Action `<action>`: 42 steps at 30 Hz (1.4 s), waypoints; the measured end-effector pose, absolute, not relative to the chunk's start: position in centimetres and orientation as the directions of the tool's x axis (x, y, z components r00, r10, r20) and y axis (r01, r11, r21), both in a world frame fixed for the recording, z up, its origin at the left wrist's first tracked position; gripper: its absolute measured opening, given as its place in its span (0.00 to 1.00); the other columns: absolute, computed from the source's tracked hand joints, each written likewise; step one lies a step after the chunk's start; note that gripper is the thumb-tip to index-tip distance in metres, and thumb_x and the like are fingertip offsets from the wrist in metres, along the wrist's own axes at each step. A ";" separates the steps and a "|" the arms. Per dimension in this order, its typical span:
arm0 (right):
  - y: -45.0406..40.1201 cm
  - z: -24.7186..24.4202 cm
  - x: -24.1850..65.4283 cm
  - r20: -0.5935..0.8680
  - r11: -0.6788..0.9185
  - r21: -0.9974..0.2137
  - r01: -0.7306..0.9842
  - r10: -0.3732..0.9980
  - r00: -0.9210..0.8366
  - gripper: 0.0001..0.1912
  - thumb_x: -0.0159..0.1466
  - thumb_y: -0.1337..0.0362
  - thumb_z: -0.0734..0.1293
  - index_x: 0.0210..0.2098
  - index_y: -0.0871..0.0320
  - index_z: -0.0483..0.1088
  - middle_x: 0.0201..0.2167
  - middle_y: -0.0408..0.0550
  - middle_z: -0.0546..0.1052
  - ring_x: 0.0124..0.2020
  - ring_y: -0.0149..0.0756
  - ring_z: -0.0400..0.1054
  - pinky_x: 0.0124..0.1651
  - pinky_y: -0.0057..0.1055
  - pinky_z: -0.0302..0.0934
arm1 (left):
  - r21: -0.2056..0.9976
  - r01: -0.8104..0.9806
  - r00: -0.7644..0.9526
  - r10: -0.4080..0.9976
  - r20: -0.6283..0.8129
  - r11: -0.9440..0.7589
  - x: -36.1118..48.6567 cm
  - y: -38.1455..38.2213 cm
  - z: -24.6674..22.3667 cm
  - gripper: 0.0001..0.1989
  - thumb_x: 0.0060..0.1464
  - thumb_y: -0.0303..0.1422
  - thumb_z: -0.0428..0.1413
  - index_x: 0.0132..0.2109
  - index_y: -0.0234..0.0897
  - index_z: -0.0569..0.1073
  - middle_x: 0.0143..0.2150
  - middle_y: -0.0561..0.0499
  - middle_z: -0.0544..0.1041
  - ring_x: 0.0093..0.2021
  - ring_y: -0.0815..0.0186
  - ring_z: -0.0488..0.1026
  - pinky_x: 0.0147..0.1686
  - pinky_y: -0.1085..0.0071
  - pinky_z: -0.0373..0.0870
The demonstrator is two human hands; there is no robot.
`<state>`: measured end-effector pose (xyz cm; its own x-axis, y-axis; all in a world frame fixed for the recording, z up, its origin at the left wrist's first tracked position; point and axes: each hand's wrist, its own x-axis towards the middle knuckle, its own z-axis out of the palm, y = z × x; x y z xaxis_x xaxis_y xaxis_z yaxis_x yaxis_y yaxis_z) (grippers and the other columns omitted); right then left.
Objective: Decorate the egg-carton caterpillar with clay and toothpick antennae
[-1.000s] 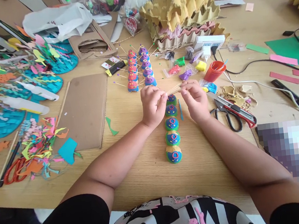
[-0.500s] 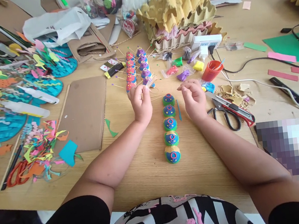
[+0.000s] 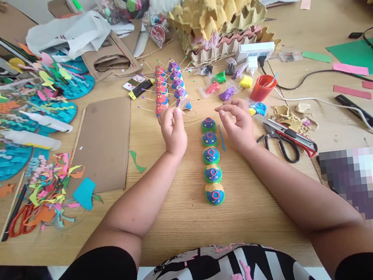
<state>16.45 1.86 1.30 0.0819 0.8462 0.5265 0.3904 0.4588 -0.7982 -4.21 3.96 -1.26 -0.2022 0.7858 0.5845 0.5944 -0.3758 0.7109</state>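
My left hand (image 3: 174, 132) is closed on a bundle of thin wooden sticks (image 3: 183, 103) that fan out above its fingers. My right hand (image 3: 239, 122) is raised on the other side, its thumb and forefinger apart, with nothing visible between them. Between the hands and nearer to me runs a row of blue and green clay-covered domes (image 3: 211, 156) with red rings. Thin sticks (image 3: 193, 123) lie by its far end, and a blue tool (image 3: 222, 138) lies on its right. Beyond my left hand stand a red row (image 3: 160, 86) and a purple row (image 3: 177, 82) of decorated domes.
Black scissors (image 3: 283, 142) and a red cutter (image 3: 299, 140) lie beside my right forearm. An orange cup (image 3: 263, 88) stands behind them. Stacked egg trays (image 3: 219, 10) are at the back. Cardboard (image 3: 106, 144) and paper scraps (image 3: 51, 182) lie on the left.
The thumb and forefinger of my right hand have spread apart. My left hand keeps the sticks and has shifted slightly. The view has moved a little.
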 end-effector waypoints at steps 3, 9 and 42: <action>1.7 1.5 16.3 0.566 0.523 -0.747 0.412 0.824 -0.021 0.14 0.68 0.47 0.69 0.44 0.45 0.83 0.56 0.50 0.76 0.63 0.48 0.67 0.72 0.58 0.56 | 0.694 0.565 -0.162 0.764 0.624 -0.447 -2.9 2.3 0.3 0.25 0.74 0.51 0.41 0.37 0.42 0.72 0.39 0.49 0.75 0.48 0.62 0.72 0.57 0.61 0.67; 1.5 1.7 16.1 0.596 0.610 -0.685 0.399 0.784 -0.175 0.15 0.65 0.43 0.72 0.37 0.45 0.83 0.66 0.46 0.72 0.72 0.54 0.59 0.78 0.63 0.46 | 0.614 0.543 0.039 0.748 0.663 -0.573 -1.8 0.8 1.5 0.22 0.74 0.47 0.44 0.36 0.42 0.73 0.39 0.49 0.75 0.48 0.62 0.71 0.55 0.61 0.67; 2.5 0.9 16.1 0.372 0.335 -0.919 0.208 0.911 0.175 0.21 0.66 0.43 0.69 0.31 0.54 0.78 0.39 0.47 0.85 0.44 0.38 0.78 0.49 0.38 0.69 | 0.305 0.944 0.044 0.962 0.271 -0.129 -4.0 2.6 0.8 0.04 0.61 0.34 0.62 0.39 0.39 0.77 0.51 0.39 0.78 0.58 0.41 0.69 0.54 0.47 0.68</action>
